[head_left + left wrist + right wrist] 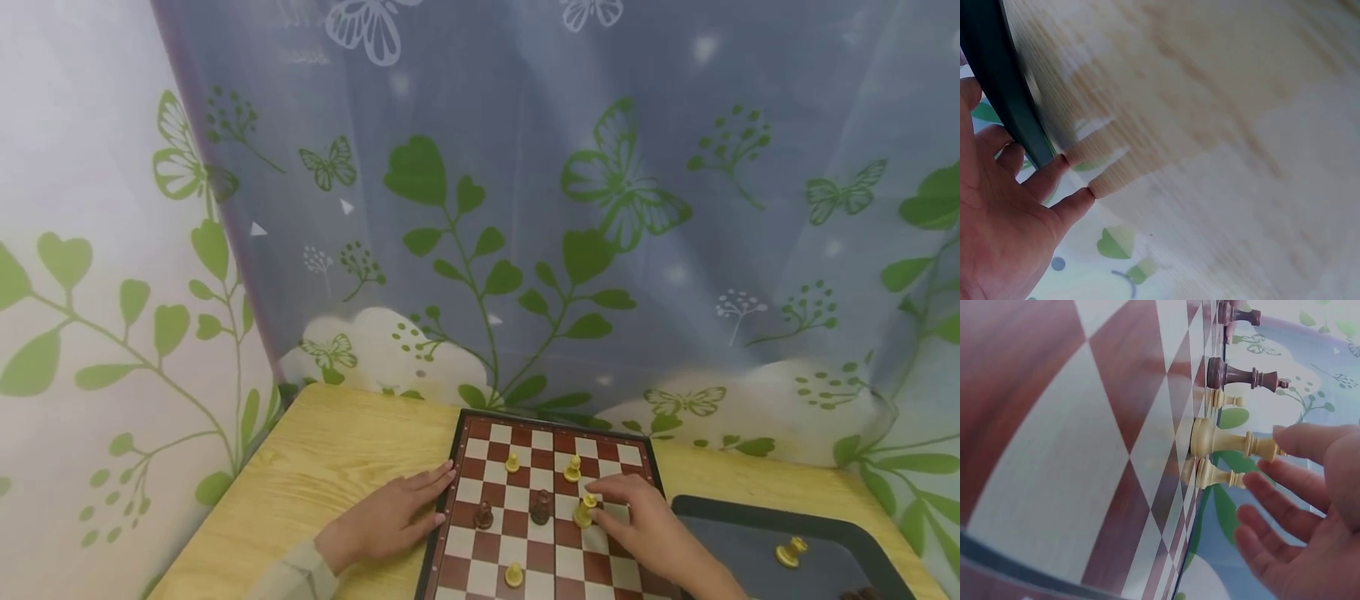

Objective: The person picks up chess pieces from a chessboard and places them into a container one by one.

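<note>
In the head view, my right hand (645, 521) reaches over the right half of a brown-and-white chessboard (483, 546). Its thumb and index finger pinch the top of a tall yellow chess piece (1219, 440), whose tip they partly hide; the piece stands upright, its base at the board. The other fingers (1275, 512) are spread beside it. Left of this piece stands a dark king (540, 507), and behind it a smaller yellow piece (572, 468). My left hand (390, 512) lies with extended fingers against the board's left edge (1007, 81).
Another dark piece (483, 515) and two yellow pawns, a far one (512, 462) and a near one (513, 575), stand on the board's left half. At right, a black tray (720, 542) holds a yellow piece (791, 550). A patterned curtain (517, 208) hangs behind the wooden table (352, 433).
</note>
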Demonstrator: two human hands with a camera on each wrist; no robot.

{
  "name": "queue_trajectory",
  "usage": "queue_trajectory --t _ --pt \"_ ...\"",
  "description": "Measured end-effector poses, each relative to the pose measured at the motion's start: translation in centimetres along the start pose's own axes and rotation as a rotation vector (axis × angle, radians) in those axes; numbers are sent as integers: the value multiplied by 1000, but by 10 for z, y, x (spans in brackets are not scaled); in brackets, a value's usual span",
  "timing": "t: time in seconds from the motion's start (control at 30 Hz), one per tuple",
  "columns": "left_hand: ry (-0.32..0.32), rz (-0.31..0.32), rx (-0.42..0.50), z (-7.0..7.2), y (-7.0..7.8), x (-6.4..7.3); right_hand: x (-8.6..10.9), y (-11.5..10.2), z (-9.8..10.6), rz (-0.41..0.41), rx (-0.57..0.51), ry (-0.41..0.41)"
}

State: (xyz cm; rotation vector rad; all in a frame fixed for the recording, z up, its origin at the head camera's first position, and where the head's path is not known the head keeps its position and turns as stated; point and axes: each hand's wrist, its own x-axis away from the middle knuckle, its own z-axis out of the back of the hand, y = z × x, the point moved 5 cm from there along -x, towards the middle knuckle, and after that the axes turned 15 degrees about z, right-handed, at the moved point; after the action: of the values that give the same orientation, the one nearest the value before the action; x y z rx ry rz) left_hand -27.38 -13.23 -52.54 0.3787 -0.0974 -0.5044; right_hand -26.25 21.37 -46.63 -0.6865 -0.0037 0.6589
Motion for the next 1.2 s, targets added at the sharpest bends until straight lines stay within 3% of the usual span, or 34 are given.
queue_trajectory --t 0.27,0.5,0.87,1.2 --pt "-1 6 1 2 2 0 -4 1 1 -6 56 -2" --pt "-23 28 12 2 4 -1 -6 -1 2 -1 13 -10" --pt "-41 47 3 3 2 3 -10 -1 -2 -1 58 -33" --pt "-47 44 19 1 2 1 -7 -4 -2 -23 28 -20"
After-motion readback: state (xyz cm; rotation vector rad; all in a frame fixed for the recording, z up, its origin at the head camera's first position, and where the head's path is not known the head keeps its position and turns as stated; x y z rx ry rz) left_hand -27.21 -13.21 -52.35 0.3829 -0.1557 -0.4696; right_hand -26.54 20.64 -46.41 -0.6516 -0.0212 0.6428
